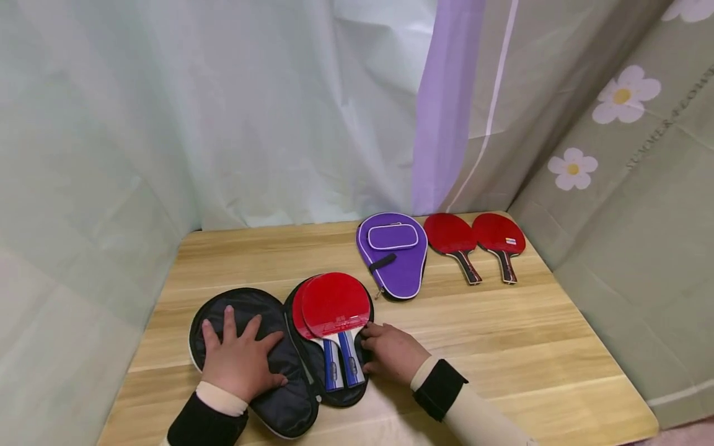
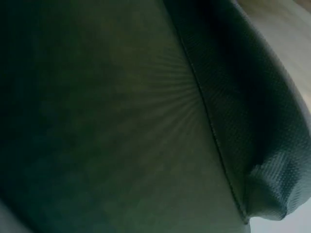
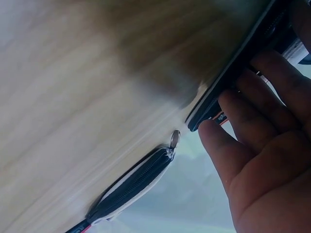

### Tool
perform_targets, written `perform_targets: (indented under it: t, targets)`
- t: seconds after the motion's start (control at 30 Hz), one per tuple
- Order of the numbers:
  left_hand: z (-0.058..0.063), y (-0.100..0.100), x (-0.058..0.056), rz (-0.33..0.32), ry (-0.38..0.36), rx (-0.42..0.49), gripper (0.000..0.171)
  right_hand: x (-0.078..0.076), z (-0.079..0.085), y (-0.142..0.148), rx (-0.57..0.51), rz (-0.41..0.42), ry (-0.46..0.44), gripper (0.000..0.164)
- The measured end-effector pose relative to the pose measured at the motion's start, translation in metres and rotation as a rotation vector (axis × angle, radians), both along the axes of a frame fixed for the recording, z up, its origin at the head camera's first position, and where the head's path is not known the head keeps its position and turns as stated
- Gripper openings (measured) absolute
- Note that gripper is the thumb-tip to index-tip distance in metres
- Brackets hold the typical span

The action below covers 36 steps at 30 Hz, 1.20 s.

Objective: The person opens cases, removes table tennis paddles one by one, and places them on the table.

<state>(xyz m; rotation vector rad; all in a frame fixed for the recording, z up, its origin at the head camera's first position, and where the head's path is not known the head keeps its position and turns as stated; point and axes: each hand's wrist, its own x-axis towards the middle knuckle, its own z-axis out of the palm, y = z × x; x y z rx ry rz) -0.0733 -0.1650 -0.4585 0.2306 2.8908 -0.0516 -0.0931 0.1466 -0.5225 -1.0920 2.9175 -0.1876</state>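
While left hand [image 1: 242, 362] lies wide-spread on left half of opened-out black fabric paddle case [image 1: 290, 409], toward tabletop's [image 1: 256, 254] left edge, right hand [image 1: 395, 352] just touching case's right rim, fingers loose. Two red round paddles [image 1: 336, 303], blue-white handles, overlapping in right half.

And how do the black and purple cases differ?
The black case lies spread open; the purple case looks closed. Two blue-handled paddles show in the black case; the purple case's contents, if any, are hidden. The left hand rests on the black case; no hand touches the purple case. Both lie on the wooden table.
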Motion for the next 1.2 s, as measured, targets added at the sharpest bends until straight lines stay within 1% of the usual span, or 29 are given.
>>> perform_targets:
  t: [0.17, 0.3, 0.43, 0.53, 0.6, 0.67, 0.73, 0.8, 0.83, 0.93, 1.03, 1.07, 1.13, 1.17, 1.2]
  targets:
    - [-0.011, -0.008, -0.009, 0.015, -0.069, 0.044, 0.096, -0.001, 0.0, 0.001, 0.01, -0.007, -0.011, 0.044]
    - [-0.015, -0.013, -0.009, 0.025, -0.104, 0.071, 0.099, -0.001, 0.001, 0.001, 0.022, -0.005, -0.008, 0.044]
    - [-0.013, -0.011, -0.009, 0.0, -0.09, 0.088, 0.092, -0.002, 0.005, 0.0, 0.035, -0.01, -0.007, 0.044]
    - [-0.009, -0.001, -0.01, -0.026, -0.076, 0.106, 0.083, -0.002, 0.005, 0.0, 0.042, -0.014, -0.019, 0.044]
    - [-0.005, 0.007, -0.012, -0.037, -0.081, 0.109, 0.079, -0.002, 0.004, -0.001, 0.04, -0.012, -0.024, 0.044]
    - [-0.002, 0.015, -0.016, -0.041, -0.1, 0.108, 0.078, -0.002, 0.002, -0.001, 0.041, -0.01, -0.024, 0.044]
    - [0.0, 0.023, -0.022, -0.044, -0.119, 0.118, 0.082, -0.001, 0.001, -0.001, 0.031, -0.003, -0.007, 0.043]
    - [0.002, 0.03, -0.03, -0.048, -0.145, 0.148, 0.09, 0.0, -0.001, 0.0, 0.017, 0.003, 0.009, 0.043]
    - [0.002, 0.032, -0.034, -0.049, -0.153, 0.169, 0.094, -0.001, -0.003, 0.001, 0.007, 0.014, 0.036, 0.042]
    - [0.005, 0.038, -0.044, -0.051, -0.174, 0.235, 0.103, 0.0, -0.003, 0.001, -0.011, 0.029, 0.067, 0.039]
    - [0.01, 0.042, -0.048, -0.046, -0.173, 0.265, 0.107, 0.0, -0.002, 0.0, -0.007, 0.032, 0.068, 0.035]
    - [0.011, 0.043, -0.05, -0.043, -0.168, 0.27, 0.107, 0.0, 0.0, -0.001, -0.001, 0.023, 0.049, 0.034]
    - [0.009, 0.045, -0.053, -0.037, -0.156, 0.27, 0.106, 0.0, 0.001, -0.002, -0.002, 0.017, 0.04, 0.033]
    - [0.005, 0.044, -0.055, -0.032, -0.147, 0.261, 0.107, 0.0, 0.001, -0.001, -0.005, 0.013, 0.032, 0.033]
    - [-0.003, 0.043, -0.058, -0.032, -0.137, 0.253, 0.108, -0.002, -0.004, 0.0, -0.011, 0.019, 0.044, 0.032]
